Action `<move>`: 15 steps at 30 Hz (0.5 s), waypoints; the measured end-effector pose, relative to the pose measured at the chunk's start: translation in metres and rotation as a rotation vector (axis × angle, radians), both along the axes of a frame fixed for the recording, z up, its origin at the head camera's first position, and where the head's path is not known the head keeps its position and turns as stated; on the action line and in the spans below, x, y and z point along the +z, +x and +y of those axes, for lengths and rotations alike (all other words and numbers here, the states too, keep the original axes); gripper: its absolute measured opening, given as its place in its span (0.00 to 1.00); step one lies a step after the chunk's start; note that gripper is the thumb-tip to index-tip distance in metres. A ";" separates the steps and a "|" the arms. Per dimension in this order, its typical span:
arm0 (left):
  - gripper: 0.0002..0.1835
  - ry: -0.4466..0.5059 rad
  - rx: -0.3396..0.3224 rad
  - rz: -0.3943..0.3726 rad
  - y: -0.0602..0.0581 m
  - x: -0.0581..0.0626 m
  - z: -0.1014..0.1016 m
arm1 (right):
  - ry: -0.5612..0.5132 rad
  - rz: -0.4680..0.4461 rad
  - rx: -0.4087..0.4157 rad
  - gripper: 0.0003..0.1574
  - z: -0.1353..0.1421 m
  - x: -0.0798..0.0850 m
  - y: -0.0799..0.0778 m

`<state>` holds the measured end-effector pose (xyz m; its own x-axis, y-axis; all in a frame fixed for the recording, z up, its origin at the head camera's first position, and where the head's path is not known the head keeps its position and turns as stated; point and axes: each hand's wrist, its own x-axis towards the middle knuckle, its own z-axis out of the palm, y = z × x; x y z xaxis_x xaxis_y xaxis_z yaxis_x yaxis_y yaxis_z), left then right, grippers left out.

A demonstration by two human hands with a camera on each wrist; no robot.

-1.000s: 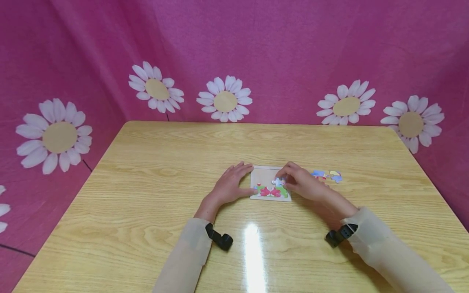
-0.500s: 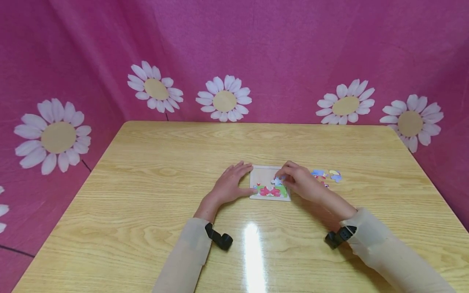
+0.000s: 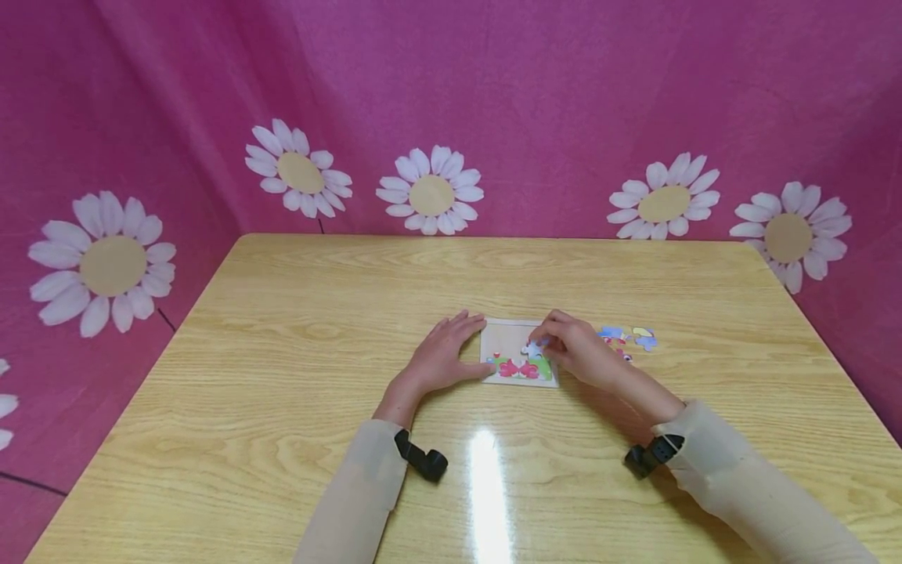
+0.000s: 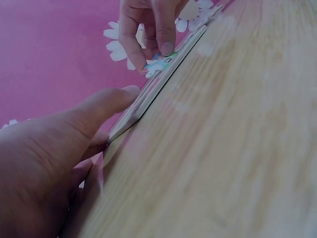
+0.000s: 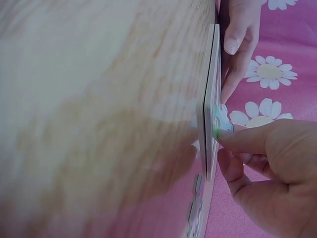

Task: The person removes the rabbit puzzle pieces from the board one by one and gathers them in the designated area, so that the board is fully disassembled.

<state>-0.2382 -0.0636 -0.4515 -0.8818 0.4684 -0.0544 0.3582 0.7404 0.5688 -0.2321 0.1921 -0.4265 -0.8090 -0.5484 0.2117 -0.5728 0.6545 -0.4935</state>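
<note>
A small jigsaw puzzle tray lies on the table, its lower row filled with green and pink-red printed pieces. My left hand rests along the tray's left side, fingers spread and fairly straight, the thumb on the lower left border. With thumb and fingertips my right hand pinches a light blue puzzle piece over the tray's right half, just above the green pieces. In the right wrist view this puzzle piece stands tilted against the tray's face. My right fingers cover part of it.
Several loose puzzle pieces in blue, yellow and red lie right of the tray, partly behind my right hand. The wooden table reaches back to a pink curtain with daisies. Black wrist cameras sit on both sleeves.
The light blue piece has tilted and shifted slightly left in my right fingers over the tray. My left hand stays at the tray's left side.
</note>
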 end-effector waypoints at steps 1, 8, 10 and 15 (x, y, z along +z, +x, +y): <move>0.44 -0.001 0.001 0.001 0.000 0.000 0.000 | 0.000 -0.004 0.000 0.12 0.000 0.000 0.000; 0.49 -0.057 0.062 0.017 0.008 0.006 0.015 | -0.002 -0.012 -0.006 0.12 -0.001 0.000 0.000; 0.51 -0.076 0.089 0.025 0.010 0.007 0.021 | -0.005 -0.009 -0.006 0.12 -0.001 0.000 0.000; 0.55 -0.129 0.154 0.033 0.014 0.007 0.037 | -0.014 0.007 -0.001 0.12 -0.001 0.000 0.000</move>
